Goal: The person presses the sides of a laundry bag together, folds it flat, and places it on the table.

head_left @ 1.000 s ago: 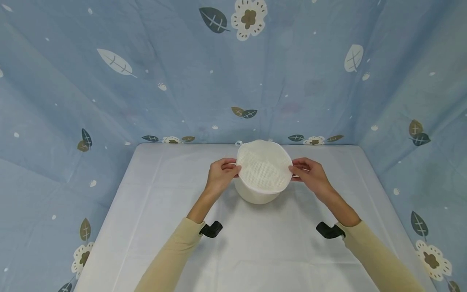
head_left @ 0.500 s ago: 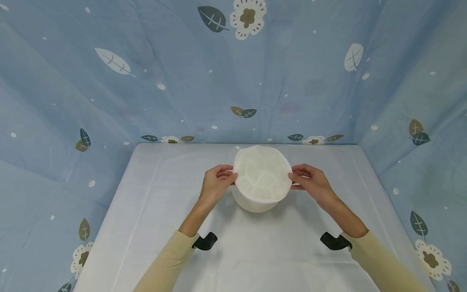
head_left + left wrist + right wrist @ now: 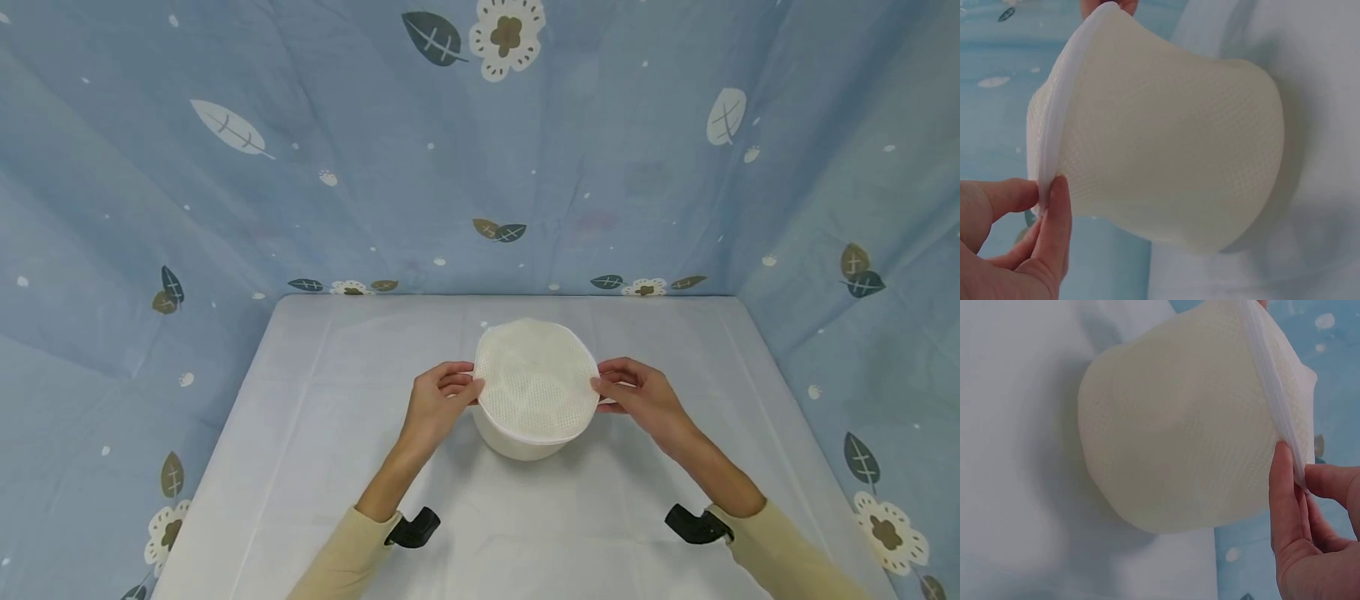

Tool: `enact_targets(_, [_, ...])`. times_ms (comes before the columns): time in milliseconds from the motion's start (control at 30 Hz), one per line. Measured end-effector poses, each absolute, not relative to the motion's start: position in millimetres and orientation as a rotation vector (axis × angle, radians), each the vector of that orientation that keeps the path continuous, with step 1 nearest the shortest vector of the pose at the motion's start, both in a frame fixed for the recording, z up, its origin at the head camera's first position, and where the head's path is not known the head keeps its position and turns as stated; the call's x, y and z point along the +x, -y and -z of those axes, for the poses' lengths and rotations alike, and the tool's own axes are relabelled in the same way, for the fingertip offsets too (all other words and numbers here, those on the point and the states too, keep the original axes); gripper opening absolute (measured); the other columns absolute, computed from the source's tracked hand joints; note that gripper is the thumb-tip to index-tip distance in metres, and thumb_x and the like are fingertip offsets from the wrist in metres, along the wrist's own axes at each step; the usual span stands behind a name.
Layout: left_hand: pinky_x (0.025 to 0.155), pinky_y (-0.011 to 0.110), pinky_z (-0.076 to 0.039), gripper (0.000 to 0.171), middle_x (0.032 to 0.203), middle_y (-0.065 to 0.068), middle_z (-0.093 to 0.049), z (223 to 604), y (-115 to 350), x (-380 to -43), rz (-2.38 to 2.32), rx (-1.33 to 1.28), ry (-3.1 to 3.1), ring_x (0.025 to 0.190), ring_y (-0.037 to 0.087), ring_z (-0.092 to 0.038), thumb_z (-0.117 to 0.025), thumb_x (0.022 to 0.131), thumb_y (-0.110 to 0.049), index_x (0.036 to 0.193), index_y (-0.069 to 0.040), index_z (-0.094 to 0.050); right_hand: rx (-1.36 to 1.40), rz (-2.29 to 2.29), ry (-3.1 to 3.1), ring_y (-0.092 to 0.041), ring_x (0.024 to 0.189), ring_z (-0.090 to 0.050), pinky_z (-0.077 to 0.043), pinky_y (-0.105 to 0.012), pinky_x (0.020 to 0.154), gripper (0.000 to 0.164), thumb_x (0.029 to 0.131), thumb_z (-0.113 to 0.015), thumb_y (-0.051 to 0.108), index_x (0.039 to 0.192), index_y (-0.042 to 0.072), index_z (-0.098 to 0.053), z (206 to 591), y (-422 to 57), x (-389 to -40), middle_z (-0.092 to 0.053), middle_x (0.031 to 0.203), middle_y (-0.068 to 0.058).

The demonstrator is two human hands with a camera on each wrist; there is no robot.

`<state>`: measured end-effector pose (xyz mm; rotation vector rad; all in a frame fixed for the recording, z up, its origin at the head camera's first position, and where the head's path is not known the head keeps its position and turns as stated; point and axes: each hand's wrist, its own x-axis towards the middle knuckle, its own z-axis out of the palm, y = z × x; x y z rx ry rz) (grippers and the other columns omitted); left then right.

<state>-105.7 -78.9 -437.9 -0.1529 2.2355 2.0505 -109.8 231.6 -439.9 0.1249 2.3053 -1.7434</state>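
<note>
A round, cream-white mesh laundry bag (image 3: 534,383) stands on the table, its flat top facing up and tilted toward the person. A white band (image 3: 1059,119) runs round the top edge. On one side my left hand (image 3: 437,404) pinches this edge between thumb and fingers. Directly across, my right hand (image 3: 641,396) pinches the opposite edge the same way. Both wrist views show the side wall (image 3: 1172,431) bowing softly, wider at the rim than lower down. Its inside is hidden by the mesh top.
A white cloth covers the table (image 3: 337,333). Blue curtains (image 3: 360,167) with leaf and flower prints hang behind it and at both sides. Black wrist mounts (image 3: 414,528) sit at the cuffs of the beige sleeves (image 3: 780,550).
Both hands have drawn the mesh laundry bag nearer to the person, away from the table's back edge. Their pinch on its rim stays the same.
</note>
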Motion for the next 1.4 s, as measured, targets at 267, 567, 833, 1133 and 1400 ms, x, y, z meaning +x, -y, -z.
enact_targets(267, [0.078, 0.039, -0.062, 0.030, 0.096, 0.014, -0.070, 438, 82, -90, -2.048, -0.160, -2.230, 0.081, 0.016, -0.070, -0.077, 0.091, -0.004, 0.119, 0.004, -0.069, 0.134, 1.733, -2.310, -0.021, 0.089, -0.074, -0.062, -0.036, 0.080, 0.049, 0.095, -0.077, 0.027, 0.129, -0.002, -0.058, 444, -231, -97, -0.062, 0.115, -0.020])
enact_targets(567, [0.076, 0.035, -0.062, 0.030, 0.096, 0.012, -0.071, 443, 83, -80, -2.029, -0.153, -2.232, 0.081, 0.016, -0.070, -0.077, 0.091, -0.004, 0.119, 0.004, -0.069, 0.127, 1.765, -2.266, -0.023, 0.087, -0.073, -0.062, -0.039, 0.080, 0.047, 0.095, -0.077, 0.024, 0.127, -0.003, -0.058, 448, -230, -86, -0.060, 0.112, -0.020])
enact_targets(833, [0.070, 0.025, -0.061, 0.029, 0.096, 0.015, -0.071, 449, 84, -76, -2.036, -0.137, -2.258, 0.080, 0.015, -0.070, -0.077, 0.091, -0.003, 0.118, 0.005, -0.069, 0.088, 1.805, -2.237, -0.023, 0.086, -0.072, -0.062, -0.039, 0.078, 0.044, 0.095, -0.077, 0.020, 0.126, -0.006, -0.058, 450, -229, -83, -0.059, 0.109, -0.022])
enact_targets(1133, [0.068, 0.024, -0.060, 0.032, 0.098, 0.017, -0.071, 451, 83, -76, -2.037, -0.109, -2.285, 0.085, 0.024, -0.071, -0.076, 0.092, -0.003, 0.121, 0.007, -0.067, 0.067, 1.824, -2.216, -0.025, 0.088, -0.074, -0.063, -0.040, 0.077, 0.040, 0.095, -0.077, 0.018, 0.123, -0.003, -0.059, 462, -230, -87, -0.060, 0.110, -0.023])
enact_targets(1400, [0.068, 0.023, -0.059, 0.032, 0.098, 0.015, -0.071, 458, 84, -76, -2.016, -0.132, -2.285, 0.085, 0.023, -0.070, -0.077, 0.092, -0.005, 0.120, 0.006, -0.068, 0.082, 1.815, -2.223, -0.025, 0.087, -0.074, -0.063, -0.040, 0.076, 0.039, 0.095, -0.077, 0.018, 0.123, -0.003, -0.059, 471, -230, -87, -0.061, 0.109, -0.021])
